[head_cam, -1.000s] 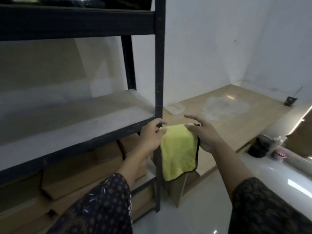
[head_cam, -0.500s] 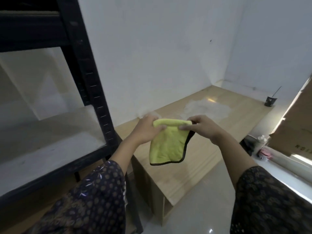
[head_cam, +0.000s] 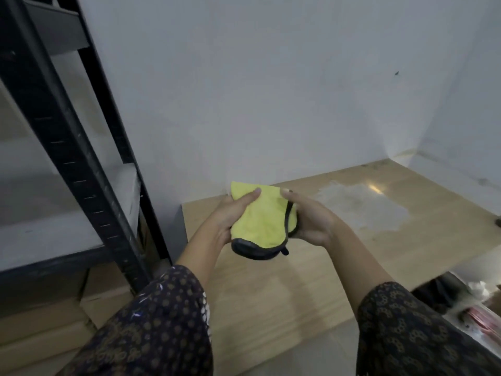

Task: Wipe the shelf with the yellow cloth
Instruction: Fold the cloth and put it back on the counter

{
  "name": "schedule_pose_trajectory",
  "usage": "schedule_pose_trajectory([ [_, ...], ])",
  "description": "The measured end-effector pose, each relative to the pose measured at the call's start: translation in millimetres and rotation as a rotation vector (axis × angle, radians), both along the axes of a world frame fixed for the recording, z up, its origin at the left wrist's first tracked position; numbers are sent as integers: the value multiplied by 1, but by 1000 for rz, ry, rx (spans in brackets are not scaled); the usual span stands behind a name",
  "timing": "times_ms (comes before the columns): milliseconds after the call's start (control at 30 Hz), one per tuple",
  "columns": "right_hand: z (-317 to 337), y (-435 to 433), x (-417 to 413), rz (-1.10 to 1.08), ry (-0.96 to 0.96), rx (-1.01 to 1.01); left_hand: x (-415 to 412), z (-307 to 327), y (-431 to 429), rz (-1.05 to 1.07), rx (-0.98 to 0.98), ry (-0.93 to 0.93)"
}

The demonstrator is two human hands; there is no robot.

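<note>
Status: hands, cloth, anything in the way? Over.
Left hand and right hand both grip yellow cloth, bunched. Cloth off the shelf, above wooden platform. Black upright stands between.

Dim, soft motion blur (glare patch on bench [head_cam: 375, 187])

Both forearms are stretching forward from dark patterned sleeves [head_cam: 151, 321] and converging near the middle, the left hand [head_cam: 229, 217] cupping the yellow cloth [head_cam: 260, 221] with its thumb lying across it, the right hand [head_cam: 310, 222] gripping the cloth's right edge.
</note>
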State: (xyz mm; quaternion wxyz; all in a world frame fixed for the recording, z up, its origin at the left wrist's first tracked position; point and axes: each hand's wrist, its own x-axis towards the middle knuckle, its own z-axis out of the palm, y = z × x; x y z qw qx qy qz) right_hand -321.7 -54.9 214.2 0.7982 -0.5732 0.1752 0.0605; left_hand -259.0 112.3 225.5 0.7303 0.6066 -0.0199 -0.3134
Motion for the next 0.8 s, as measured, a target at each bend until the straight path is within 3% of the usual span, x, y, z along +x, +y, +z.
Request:
schedule_pose_trajectory([
  [233,-29,-24,57,-102,-62,32,37,-19,-2,-9,-18,69],
  [367,-36,-28,88,-53,-44,-81,64,-31,-12,177,81,-70],
  [433,-38,-33,102,59,-39,-92,79,-35,-17,54,202,-167],
  [533,-40,-43,121,257,-40,-444,103,-44,-24,-137,664,-454],
  [600,-43,-46,138,282,-62,-816,119,-50,-33,-97,901,-683],
  [700,-55,-51,157,236,-179,-1429,131,-61,-43,40,1073,-897],
  [733,-59,-54,165,197,-227,-1464,136,-64,-48,114,1163,-961],
  [800,-63,-55,176,90,-332,-1329,146,-69,-60,291,1232,-1041],
])
